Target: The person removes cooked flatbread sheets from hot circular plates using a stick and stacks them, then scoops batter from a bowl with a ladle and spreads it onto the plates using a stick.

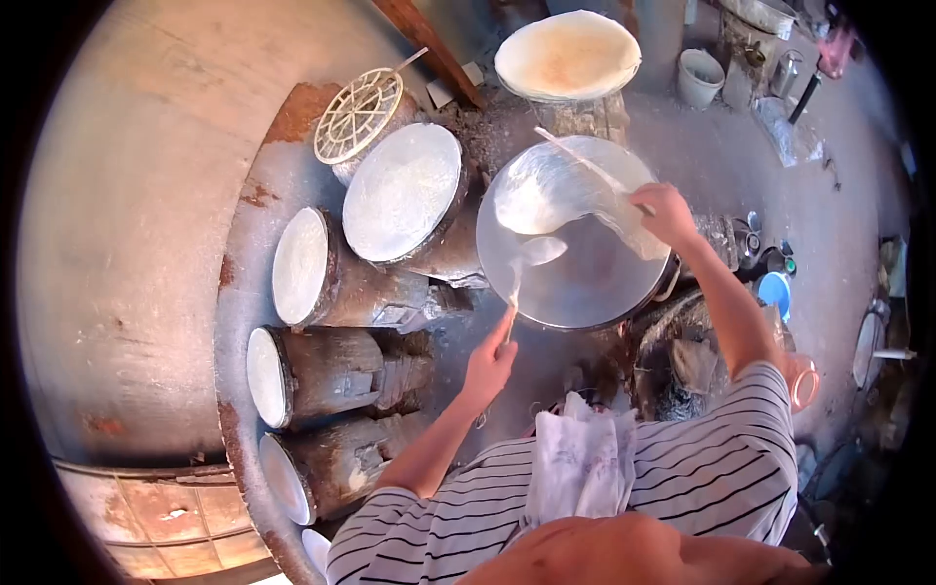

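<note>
Past the striped shirt (682, 478), the left hand (490, 366) holds a ladle (543, 252) and the right hand (665, 213), nearer the white goo (531, 200), holds a slanting stick (588, 166).

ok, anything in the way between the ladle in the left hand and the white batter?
Nothing visible. The ladle in the left hand is beside the white batter. The stick in the right hand is farther off, not between them.
</note>
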The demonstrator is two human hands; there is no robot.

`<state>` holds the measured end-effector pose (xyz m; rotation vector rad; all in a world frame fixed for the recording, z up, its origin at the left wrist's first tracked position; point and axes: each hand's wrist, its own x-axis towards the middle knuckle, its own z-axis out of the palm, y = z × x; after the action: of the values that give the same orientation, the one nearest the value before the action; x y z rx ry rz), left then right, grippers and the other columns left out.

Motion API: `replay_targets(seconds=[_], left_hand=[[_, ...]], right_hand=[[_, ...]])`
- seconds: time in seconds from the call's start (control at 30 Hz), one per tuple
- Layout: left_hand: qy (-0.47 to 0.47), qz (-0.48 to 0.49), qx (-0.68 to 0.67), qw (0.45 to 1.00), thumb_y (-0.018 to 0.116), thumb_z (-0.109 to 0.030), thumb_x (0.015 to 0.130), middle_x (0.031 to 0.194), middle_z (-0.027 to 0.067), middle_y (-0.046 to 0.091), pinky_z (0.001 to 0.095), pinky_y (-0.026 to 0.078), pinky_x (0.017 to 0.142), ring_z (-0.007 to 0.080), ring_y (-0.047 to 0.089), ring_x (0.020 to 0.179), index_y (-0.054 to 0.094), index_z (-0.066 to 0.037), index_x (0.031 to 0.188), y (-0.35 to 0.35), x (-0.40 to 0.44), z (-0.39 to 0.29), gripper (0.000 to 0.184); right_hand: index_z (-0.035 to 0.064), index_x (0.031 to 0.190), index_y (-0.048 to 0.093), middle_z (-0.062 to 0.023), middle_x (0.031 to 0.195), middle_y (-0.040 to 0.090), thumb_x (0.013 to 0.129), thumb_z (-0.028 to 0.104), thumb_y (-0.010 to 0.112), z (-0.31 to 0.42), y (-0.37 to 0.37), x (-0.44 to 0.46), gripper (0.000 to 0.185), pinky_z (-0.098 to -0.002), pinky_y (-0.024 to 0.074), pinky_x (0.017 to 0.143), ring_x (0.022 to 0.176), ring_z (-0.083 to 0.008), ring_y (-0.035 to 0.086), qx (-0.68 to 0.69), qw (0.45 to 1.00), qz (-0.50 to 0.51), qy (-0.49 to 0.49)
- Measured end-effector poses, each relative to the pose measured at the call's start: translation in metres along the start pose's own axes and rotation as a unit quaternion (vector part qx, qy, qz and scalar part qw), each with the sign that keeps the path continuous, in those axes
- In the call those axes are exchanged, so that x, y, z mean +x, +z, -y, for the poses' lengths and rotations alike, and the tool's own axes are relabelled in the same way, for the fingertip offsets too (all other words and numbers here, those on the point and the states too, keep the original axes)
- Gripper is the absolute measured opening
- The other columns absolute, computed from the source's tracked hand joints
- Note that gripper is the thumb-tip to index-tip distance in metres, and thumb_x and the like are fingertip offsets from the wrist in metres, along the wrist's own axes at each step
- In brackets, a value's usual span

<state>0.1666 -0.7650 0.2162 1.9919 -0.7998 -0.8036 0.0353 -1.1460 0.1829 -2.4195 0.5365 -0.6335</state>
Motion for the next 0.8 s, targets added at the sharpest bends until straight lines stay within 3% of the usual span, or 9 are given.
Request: replay_targets(seconds=[0.2,0.23,0.33,0.43,0.53,0.63,0.7,0.73,0.8], left_hand=[[-0.019,0.01,0.085,0.996,0.054,-0.012,0.09,0.063,-0.0024,0.046,0.0213,0.038,0.048,0.0046,0.039,0.049,0.04,-0.021,0.141,0.005,-0.02,0.001,0.053],[-0.039,0.017,0.102,0.994,0.055,-0.013,0.09,0.079,0.0015,0.06,0.022,0.041,0.055,0.0054,0.042,0.055,0.041,-0.019,0.14,0.0,-0.032,-0.001,0.052],[-0.084,0.069,0.078,0.991,0.053,-0.016,0.09,0.133,0.0094,0.052,0.0294,0.045,0.088,0.0222,0.06,0.104,0.038,-0.022,0.141,-0.006,-0.041,-0.016,0.053],[-0.111,0.104,0.102,0.983,0.05,-0.018,0.091,0.135,0.0083,0.05,0.0308,0.044,0.092,0.0249,0.058,0.109,0.035,-0.027,0.142,-0.003,-0.029,-0.04,0.054],[-0.038,0.04,0.077,0.995,0.056,-0.017,0.088,0.129,0.0033,0.057,0.0236,0.044,0.066,0.0079,0.048,0.066,0.04,-0.023,0.14,-0.009,-0.051,-0.017,0.055],[-0.088,0.012,0.14,0.986,0.051,-0.012,0.091,0.1,0.0014,0.066,0.0214,0.043,0.055,0.0071,0.046,0.055,0.036,-0.021,0.143,-0.046,-0.06,-0.011,0.054],[-0.139,-0.014,0.009,0.99,0.049,-0.01,0.092,0.078,-0.0003,0.057,0.0213,0.04,0.047,0.0062,0.042,0.048,0.034,-0.021,0.144,-0.048,-0.043,-0.014,0.055],[-0.158,-0.033,-0.053,0.985,0.048,-0.009,0.093,0.067,-0.0011,0.053,0.0212,0.038,0.043,0.0058,0.04,0.045,0.034,-0.021,0.144,-0.043,-0.027,-0.018,0.055],[-0.129,-0.037,-0.055,0.989,0.049,-0.011,0.092,0.062,-0.0013,0.048,0.0236,0.037,0.04,0.0058,0.04,0.044,0.037,-0.024,0.142,-0.023,-0.031,-0.005,0.054]], right_hand=[[0.0048,0.089,0.069,-0.0091,0.097,0.066,0.063,-0.004,0.059,0.058,0.034,-0.009,0.029,-0.0362,0.0475,0.078,0.094,-0.0284,0.059,0.05,0.986,0.132,-0.087],[0.0046,0.089,0.068,-0.0095,0.096,0.066,0.063,-0.004,0.059,0.057,0.027,-0.008,0.029,-0.0364,0.0478,0.077,0.093,-0.0287,0.06,0.083,0.98,0.14,-0.113],[0.0043,0.09,0.068,-0.0106,0.094,0.065,0.062,-0.004,0.059,0.028,0.011,0.0,0.03,-0.0374,0.0484,0.076,0.089,-0.0298,0.06,0.148,0.975,0.106,-0.126],[0.0044,0.091,0.069,-0.0102,0.093,0.066,0.063,-0.003,0.057,-0.005,0.044,0.028,0.031,-0.0364,0.0487,0.075,0.084,-0.0296,0.062,0.053,0.987,0.082,-0.127],[0.0049,0.095,0.068,-0.0101,0.092,0.066,0.064,-0.006,0.061,0.033,0.018,0.0,0.034,-0.0318,0.0488,0.071,0.084,-0.026,0.062,0.131,0.966,0.21,-0.078],[0.0045,0.095,0.068,-0.0099,0.094,0.066,0.062,-0.006,0.064,0.03,-0.014,-0.016,0.035,-0.0311,0.0492,0.072,0.085,-0.0268,0.063,0.135,0.961,0.241,-0.017],[0.004,0.094,0.068,-0.0098,0.094,0.066,0.062,-0.005,0.064,0.022,-0.019,-0.019,0.033,-0.0318,0.0496,0.073,0.086,-0.0277,0.063,0.142,0.977,0.158,0.025],[0.0036,0.093,0.067,-0.0099,0.094,0.066,0.062,-0.005,0.064,0.025,-0.003,-0.015,0.032,-0.0327,0.0499,0.075,0.086,-0.0282,0.063,0.14,0.987,0.079,0.021],[0.003,0.091,0.067,-0.0106,0.095,0.066,0.063,-0.005,0.064,0.029,0.013,-0.024,0.029,-0.0342,0.0503,0.076,0.087,-0.0287,0.063,0.107,0.974,0.107,-0.171]])
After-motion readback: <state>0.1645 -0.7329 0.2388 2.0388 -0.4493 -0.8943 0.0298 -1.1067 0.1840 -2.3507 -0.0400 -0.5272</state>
